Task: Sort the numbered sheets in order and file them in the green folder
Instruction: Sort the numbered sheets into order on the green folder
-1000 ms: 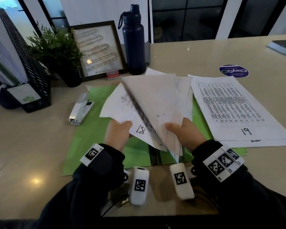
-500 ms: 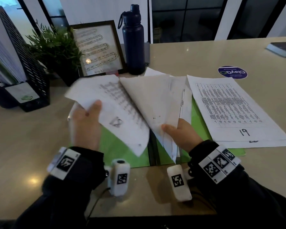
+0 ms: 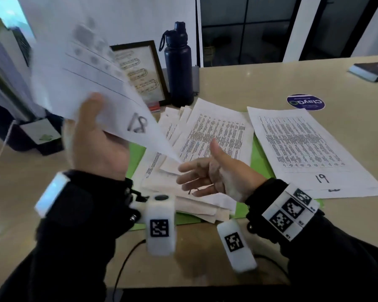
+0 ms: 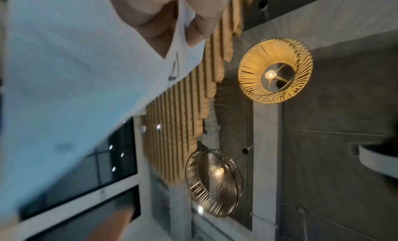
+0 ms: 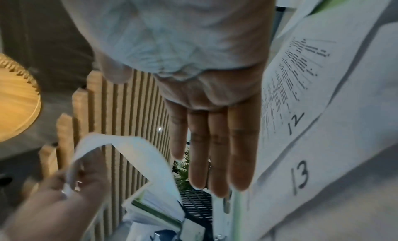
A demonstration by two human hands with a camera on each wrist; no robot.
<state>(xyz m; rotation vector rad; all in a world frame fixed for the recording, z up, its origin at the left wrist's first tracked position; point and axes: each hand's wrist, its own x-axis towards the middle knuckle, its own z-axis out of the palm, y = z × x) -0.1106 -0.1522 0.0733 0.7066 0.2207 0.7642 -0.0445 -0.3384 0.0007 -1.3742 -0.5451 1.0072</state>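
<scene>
White sheet 18 (image 3: 109, 99) pinched in left hand (image 3: 96, 147) above green folder (image 3: 138, 158) bearing loose sheets (image 3: 210, 136); right hand (image 3: 214, 175) flat-fingered, holding nothing.

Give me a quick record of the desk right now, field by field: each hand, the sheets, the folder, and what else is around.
left hand: holds sheet 18 raised above the desk
right hand: open, fingers straight, over the loose pile
loose pile: fanned out on the green folder; 12 and 13 readable in the right wrist view
sheet 19: flat on the desk, right of the pile
behind: dark bottle, framed picture
</scene>
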